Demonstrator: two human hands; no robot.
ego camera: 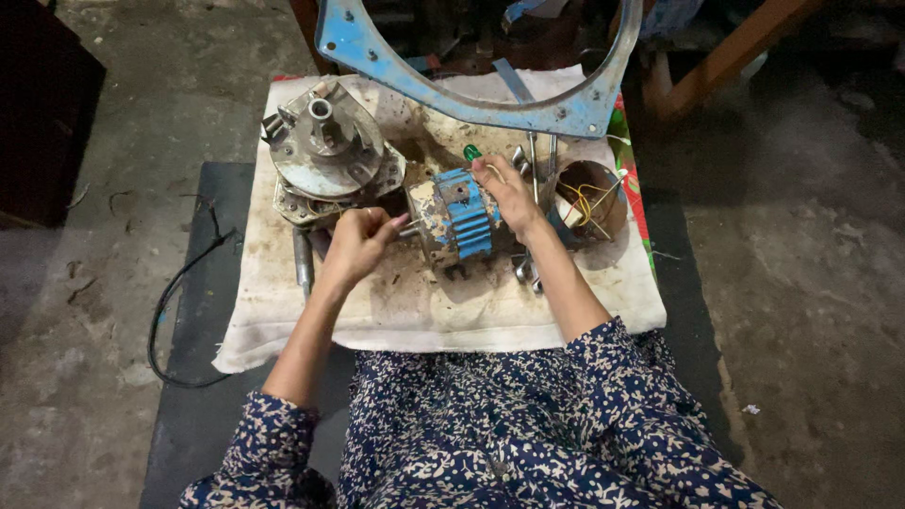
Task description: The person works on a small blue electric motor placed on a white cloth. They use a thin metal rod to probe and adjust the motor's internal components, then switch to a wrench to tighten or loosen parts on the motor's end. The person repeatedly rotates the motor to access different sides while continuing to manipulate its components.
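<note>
Floral sleeves [528, 434] are seen nearest, both hands at a blue motor [459, 224] on a stained cloth [424, 311].
The left hand [358, 243] is pinched shut on the motor's shaft [408, 229]; the right hand [509, 193] is laid open over the finned housing. Grey metal parts [325, 151] are stacked beyond the left hand.

- Dim, cool light falls from above, brightest on the white cloth [443, 311] under both hands.
- Soft shadows lie beneath the forearms.
- The floor beyond the hands darkens toward the corners.
- Focus is sharp; no glare.
</note>
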